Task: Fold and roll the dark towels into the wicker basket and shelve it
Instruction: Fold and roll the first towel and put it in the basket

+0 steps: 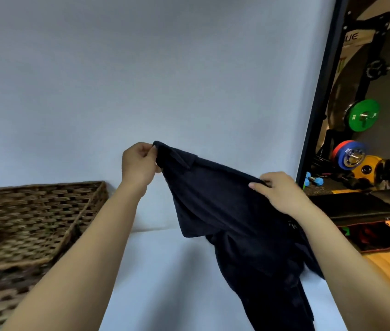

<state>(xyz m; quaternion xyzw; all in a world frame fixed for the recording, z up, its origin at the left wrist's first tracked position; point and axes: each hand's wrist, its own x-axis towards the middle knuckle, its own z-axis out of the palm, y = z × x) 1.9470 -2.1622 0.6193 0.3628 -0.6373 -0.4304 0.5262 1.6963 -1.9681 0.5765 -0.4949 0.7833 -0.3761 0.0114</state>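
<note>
The left hand [139, 163] pinched one corner of the dark towel [225, 211], and the right hand [277, 192] gripped its upper edge, holding it in the air above the white bench [165, 271]. To do this step well, both corners should be found and pulled level before folding. The wicker basket [29, 223] stood at the left, against a pale wall [141, 68]. Gym weight plates [363, 118] were at the right.

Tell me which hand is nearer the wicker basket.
Left. The left hand pinches the towel corner just right of the basket; the right hand grips the towel's edge farther right, away from the basket.
</note>
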